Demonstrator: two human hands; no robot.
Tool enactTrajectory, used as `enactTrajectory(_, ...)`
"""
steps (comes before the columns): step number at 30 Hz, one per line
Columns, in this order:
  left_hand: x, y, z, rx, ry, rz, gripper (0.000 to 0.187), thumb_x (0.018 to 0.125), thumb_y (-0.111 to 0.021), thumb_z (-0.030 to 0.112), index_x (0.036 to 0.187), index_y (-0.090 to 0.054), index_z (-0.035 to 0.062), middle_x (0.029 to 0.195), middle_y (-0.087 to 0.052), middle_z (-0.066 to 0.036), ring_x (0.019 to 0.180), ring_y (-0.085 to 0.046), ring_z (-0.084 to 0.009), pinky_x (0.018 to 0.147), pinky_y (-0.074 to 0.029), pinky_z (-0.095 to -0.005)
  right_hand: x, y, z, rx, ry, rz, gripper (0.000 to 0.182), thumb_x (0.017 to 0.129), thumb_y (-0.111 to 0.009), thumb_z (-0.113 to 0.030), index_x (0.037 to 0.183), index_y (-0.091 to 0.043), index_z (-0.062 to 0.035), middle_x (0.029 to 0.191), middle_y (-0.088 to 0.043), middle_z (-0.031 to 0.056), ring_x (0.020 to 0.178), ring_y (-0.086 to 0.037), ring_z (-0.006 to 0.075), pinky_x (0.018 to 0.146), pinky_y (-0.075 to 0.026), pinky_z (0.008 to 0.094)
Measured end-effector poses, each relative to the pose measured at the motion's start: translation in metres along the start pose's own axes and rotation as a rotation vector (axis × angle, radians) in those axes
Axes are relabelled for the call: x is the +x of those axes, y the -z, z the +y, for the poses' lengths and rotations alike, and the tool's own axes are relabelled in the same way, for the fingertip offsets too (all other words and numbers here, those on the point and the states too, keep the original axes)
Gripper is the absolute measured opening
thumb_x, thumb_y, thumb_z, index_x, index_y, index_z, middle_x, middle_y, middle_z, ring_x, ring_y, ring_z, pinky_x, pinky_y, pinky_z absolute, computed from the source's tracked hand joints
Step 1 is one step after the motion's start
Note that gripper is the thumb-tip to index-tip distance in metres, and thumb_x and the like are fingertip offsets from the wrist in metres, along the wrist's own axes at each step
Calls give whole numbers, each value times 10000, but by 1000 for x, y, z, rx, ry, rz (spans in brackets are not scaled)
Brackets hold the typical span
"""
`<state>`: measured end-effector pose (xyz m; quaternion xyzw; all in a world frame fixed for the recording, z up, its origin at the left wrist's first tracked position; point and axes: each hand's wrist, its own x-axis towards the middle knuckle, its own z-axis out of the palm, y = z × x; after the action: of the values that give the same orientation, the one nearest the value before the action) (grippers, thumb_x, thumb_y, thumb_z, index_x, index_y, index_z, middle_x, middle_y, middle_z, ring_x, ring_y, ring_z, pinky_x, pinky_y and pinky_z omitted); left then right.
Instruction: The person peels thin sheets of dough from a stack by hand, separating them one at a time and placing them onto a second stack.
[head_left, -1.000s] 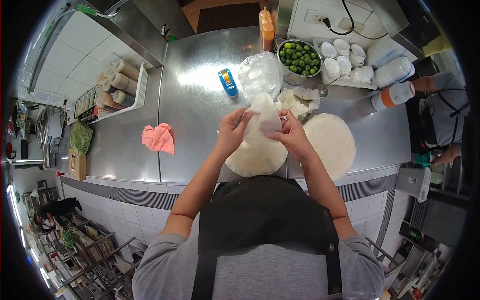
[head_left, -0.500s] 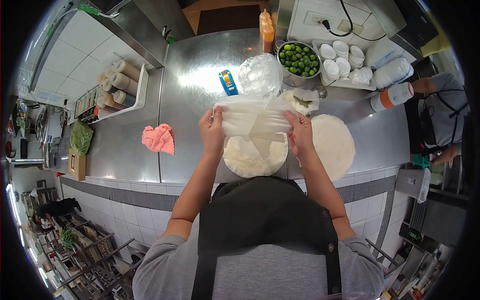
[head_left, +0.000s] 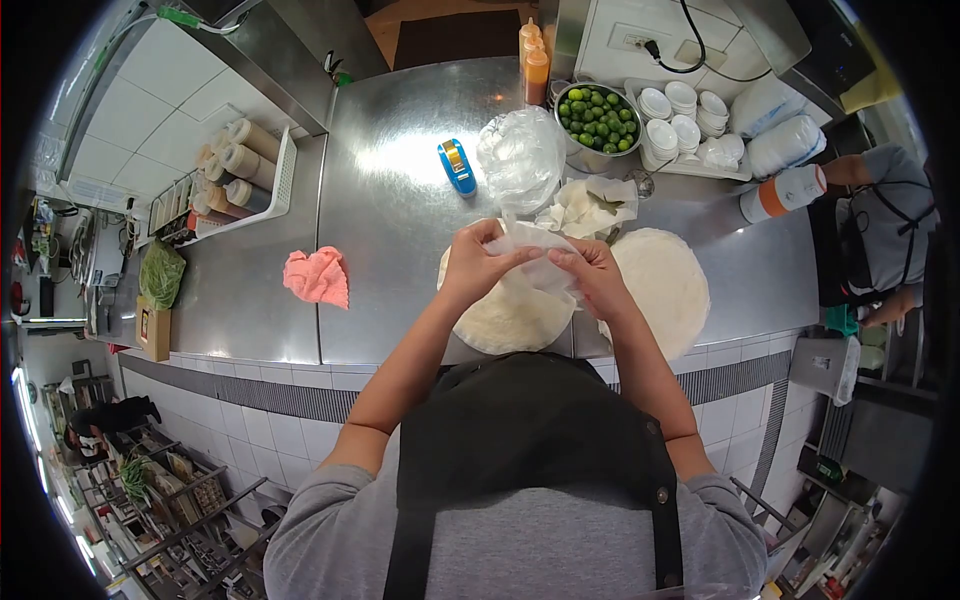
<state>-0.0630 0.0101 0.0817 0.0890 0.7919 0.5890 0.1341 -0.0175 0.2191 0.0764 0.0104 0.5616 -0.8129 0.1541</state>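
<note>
My left hand and my right hand both pinch a thin translucent plastic bag, gathered and bunched between them. Under it lies a round, flat, off-white stack that looks like tortillas or wrappers, its upper part hidden by my hands and the bag. To the right of my right hand is a second pale round of the same look. Just beyond my fingers sits a crumpled pale wrapping with something green in it. A clear plastic bag lies crumpled farther back.
A blue tape dispenser, a bowl of limes, sauce bottles and stacked white cups stand toward the back. At left are a pink cloth and a bottle rack. Another person stands at right.
The translucent bag was stretched wide between my hands; now they have come closer together and bunched it. My left hand moved right and slightly down.
</note>
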Motion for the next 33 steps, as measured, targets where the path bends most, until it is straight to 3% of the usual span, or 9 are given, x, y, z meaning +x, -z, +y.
enactTrajectory(4,-3,4,10,-106,48,-54,305,800,-856,184,687,-613,38,696,-627,17,590,-540,-18,497,-455,-232,-2,27,-2,-93,1,67,235,950,-647,-161,1069,-738,21,889,-716,22,766,-650,79,695,-519,242)
enactTrajectory(10,7,14,-30,-212,-43,257,408,855,-804,122,641,-458,90,644,-442,91,612,-399,-6,536,-356,-206,-1,45,12,196,-63,389,181,926,-666,-120,997,-722,38,914,-735,85,761,-685,124,695,-562,285)
enactTrajectory(17,0,2,-16,-211,-106,167,504,848,-809,91,625,-357,106,653,-380,91,644,-346,-17,551,-281,-215,-7,31,-11,11,33,43,154,883,-732,-114,981,-684,-5,923,-722,71,848,-679,124,744,-524,273)
enactTrajectory(20,-1,-4,-20,-58,-185,79,424,846,-800,57,650,-425,85,683,-477,68,639,-416,-13,577,-379,-199,2,21,-17,-220,-89,6,165,894,-736,-157,980,-674,-30,892,-703,38,812,-666,121,724,-513,273)
enactTrajectory(22,-1,-12,-17,-186,-217,20,270,854,-770,-2,803,-511,53,798,-634,-14,714,-593,-49,632,-521,-216,10,13,-17,-480,-40,115,158,915,-716,-165,976,-675,-25,874,-699,14,766,-655,102,691,-511,260)
enactTrajectory(25,-3,-3,-3,-432,-72,85,266,867,-735,-40,965,-504,49,906,-696,-101,849,-699,-141,659,-612,-279,22,19,-5,-477,52,240,156,937,-689,-155,996,-678,-10,854,-698,-2,733,-649,80,668,-513,245)
enactTrajectory(28,0,18,-13,-436,-14,239,275,881,-708,-54,1017,-493,48,969,-715,-159,953,-722,-238,656,-645,-328,19,19,-13,-142,57,403,166,942,-680,-131,1044,-690,-1,856,-700,-9,725,-637,57,658,-519,235)
enactTrajectory(30,0,23,-18,-501,-43,237,291,882,-707,-55,1084,-524,46,954,-716,-143,899,-725,-195,667,-615,-276,16,18,-17,-196,90,354,190,940,-677,-106,1096,-698,1,900,-705,-7,773,-632,52,709,-527,238)
enactTrajectory(33,0,26,-14,-345,36,32,350,912,-719,50,1211,-537,37,949,-722,-132,935,-716,-181,749,-570,-266,9,8,-21,-250,208,179,240,934,-683,-93,1155,-698,-2,958,-712,-1,844,-631,53,767,-523,243)
